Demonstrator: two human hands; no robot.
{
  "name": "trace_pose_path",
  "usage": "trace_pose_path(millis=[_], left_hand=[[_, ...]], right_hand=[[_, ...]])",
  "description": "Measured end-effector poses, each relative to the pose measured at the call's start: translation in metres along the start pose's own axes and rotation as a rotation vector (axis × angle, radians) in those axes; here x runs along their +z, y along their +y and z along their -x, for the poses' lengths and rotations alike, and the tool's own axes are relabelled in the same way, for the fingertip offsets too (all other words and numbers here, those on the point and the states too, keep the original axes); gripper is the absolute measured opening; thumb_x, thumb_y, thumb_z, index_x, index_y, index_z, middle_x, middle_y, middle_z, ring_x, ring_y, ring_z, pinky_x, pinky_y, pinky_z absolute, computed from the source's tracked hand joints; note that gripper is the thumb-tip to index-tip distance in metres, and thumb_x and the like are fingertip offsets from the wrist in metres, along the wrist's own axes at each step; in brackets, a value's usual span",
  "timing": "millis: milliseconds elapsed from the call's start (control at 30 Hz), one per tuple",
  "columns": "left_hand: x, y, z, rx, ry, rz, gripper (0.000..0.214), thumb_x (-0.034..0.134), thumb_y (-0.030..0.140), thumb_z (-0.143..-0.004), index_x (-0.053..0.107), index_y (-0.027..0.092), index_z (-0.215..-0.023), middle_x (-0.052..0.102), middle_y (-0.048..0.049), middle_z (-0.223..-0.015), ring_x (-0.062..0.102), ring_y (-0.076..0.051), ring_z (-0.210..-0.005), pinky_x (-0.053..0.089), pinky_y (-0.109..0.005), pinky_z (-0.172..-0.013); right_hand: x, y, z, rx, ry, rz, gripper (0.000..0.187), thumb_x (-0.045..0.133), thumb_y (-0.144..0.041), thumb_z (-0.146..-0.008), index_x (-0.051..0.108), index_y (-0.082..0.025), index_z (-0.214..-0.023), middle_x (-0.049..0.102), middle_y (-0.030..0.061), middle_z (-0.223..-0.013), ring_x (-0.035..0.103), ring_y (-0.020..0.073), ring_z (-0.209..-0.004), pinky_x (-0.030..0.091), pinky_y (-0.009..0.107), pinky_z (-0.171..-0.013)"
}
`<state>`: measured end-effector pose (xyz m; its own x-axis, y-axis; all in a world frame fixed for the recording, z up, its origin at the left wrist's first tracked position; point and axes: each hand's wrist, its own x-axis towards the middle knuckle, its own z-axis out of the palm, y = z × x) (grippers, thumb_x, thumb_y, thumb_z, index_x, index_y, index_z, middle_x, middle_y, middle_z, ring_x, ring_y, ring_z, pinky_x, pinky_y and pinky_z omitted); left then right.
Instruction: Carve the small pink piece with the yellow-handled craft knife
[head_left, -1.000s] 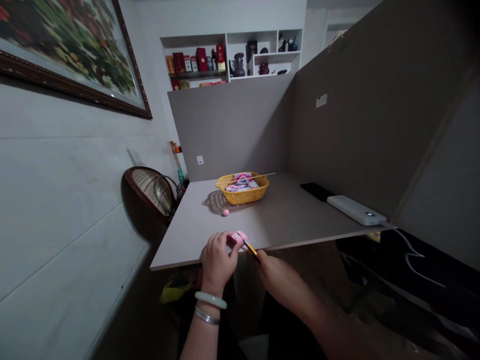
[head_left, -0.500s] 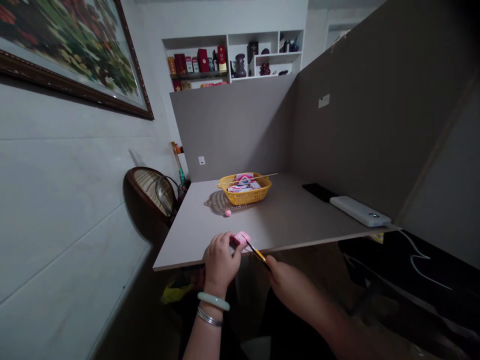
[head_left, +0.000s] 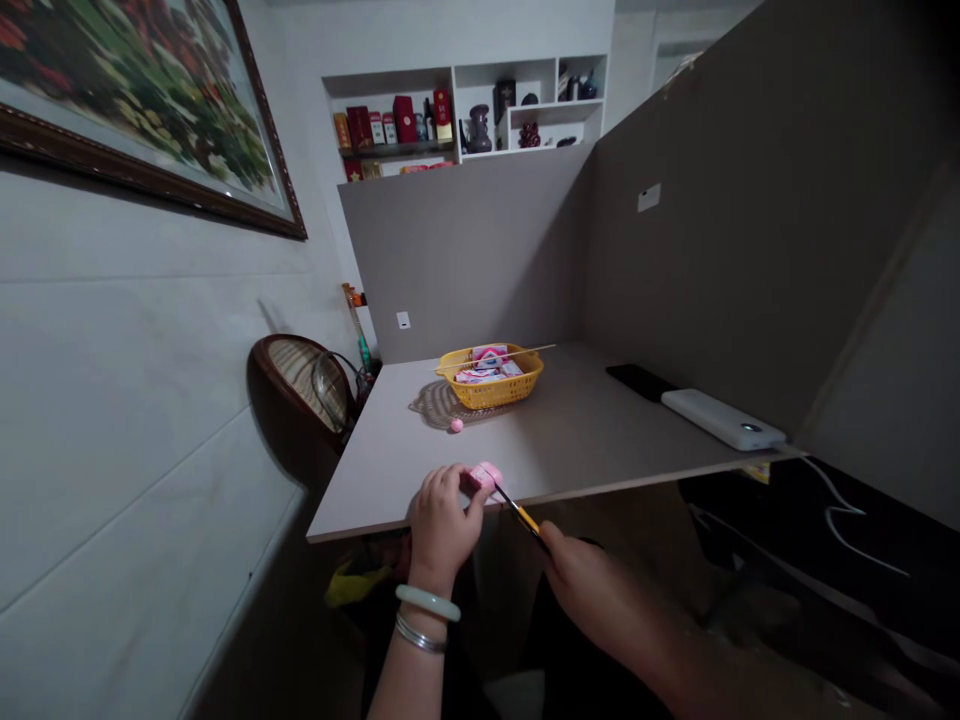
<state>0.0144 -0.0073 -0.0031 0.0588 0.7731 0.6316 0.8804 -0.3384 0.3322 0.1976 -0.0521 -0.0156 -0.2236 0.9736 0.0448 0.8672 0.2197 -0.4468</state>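
My left hand is closed around a small pink object resting at the near edge of the grey table. My right hand, below the table edge, grips a thin yellow and black tool whose tip touches the pink object. Two bracelets sit on my left wrist. A small pink ball lies farther up the table, in front of a yellow basket.
The yellow basket holds pink and white packets, with a thin stick lying across its rim. A white power bank and a dark phone lie at the right by the partition. A brown chair stands left of the table.
My right hand has drawn back and down from the table edge, and the tool now stretches farther out from the pink object. My left hand has barely moved.
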Motion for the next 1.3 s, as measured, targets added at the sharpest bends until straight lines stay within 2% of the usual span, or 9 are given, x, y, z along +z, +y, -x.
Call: trace_pose_path(millis=[267,467,700,900,1133,1300], left_hand=[[0.0,-0.003,-0.003,-0.016,-0.012,0.006,0.023,0.054,0.043,-0.088,0.057,0.022,-0.096,0.064,-0.0042,-0.091,0.059,-0.02,-0.085,0.045,-0.032,-0.074],[0.001,-0.003,-0.001,0.003,-0.015,0.013,0.024,0.053,0.043,-0.088,0.057,0.021,-0.097,0.064,-0.0048,-0.094,0.059,-0.02,-0.087,0.045,-0.031,-0.076],[0.0,-0.001,-0.001,-0.021,-0.013,-0.011,0.024,0.053,0.043,-0.088,0.057,0.021,-0.097,0.064,-0.005,-0.093,0.058,-0.021,-0.087,0.045,-0.033,-0.075],[0.001,-0.002,0.0,0.003,-0.004,0.016,0.02,0.055,0.039,-0.087,0.057,0.022,-0.097,0.063,-0.0044,-0.095,0.058,-0.02,-0.09,0.046,-0.031,-0.075],[-0.001,0.0,0.0,-0.009,0.007,0.019,0.02,0.054,0.041,-0.088,0.056,0.022,-0.093,0.063,-0.0043,-0.092,0.058,-0.02,-0.089,0.046,-0.031,-0.076],[-0.001,0.0,0.002,0.004,0.014,0.0,0.02,0.055,0.041,-0.087,0.056,0.022,-0.093,0.063,-0.0044,-0.092,0.058,-0.02,-0.089,0.045,-0.031,-0.076]], right_hand=[[-0.012,-0.02,-0.014,-0.031,0.016,0.072,0.021,0.033,-0.023,-0.095,0.054,-0.019,-0.096,0.071,0.0086,-0.087,0.067,0.0187,-0.077,0.026,0.024,-0.056],[-0.004,-0.006,0.003,-0.021,0.024,0.065,0.02,0.032,-0.023,-0.096,0.051,-0.02,-0.088,0.07,0.0064,-0.08,0.067,0.0183,-0.073,0.023,0.026,-0.054],[-0.011,-0.019,-0.014,-0.046,0.038,0.112,0.023,0.032,-0.026,-0.097,0.053,-0.019,-0.094,0.071,0.008,-0.086,0.068,0.019,-0.076,0.025,0.025,-0.054],[-0.005,-0.005,0.003,-0.004,0.002,0.036,0.02,0.034,-0.02,-0.094,0.054,-0.019,-0.09,0.071,0.0079,-0.084,0.068,0.0194,-0.078,0.028,0.025,-0.057],[-0.013,-0.017,-0.012,-0.044,0.016,0.024,0.021,0.033,-0.022,-0.094,0.054,-0.019,-0.096,0.071,0.0086,-0.089,0.067,0.0186,-0.08,0.027,0.024,-0.057],[-0.007,-0.002,0.004,-0.006,-0.008,-0.007,0.021,0.033,-0.023,-0.095,0.052,-0.02,-0.087,0.07,0.0069,-0.082,0.066,0.018,-0.077,0.026,0.024,-0.057]])
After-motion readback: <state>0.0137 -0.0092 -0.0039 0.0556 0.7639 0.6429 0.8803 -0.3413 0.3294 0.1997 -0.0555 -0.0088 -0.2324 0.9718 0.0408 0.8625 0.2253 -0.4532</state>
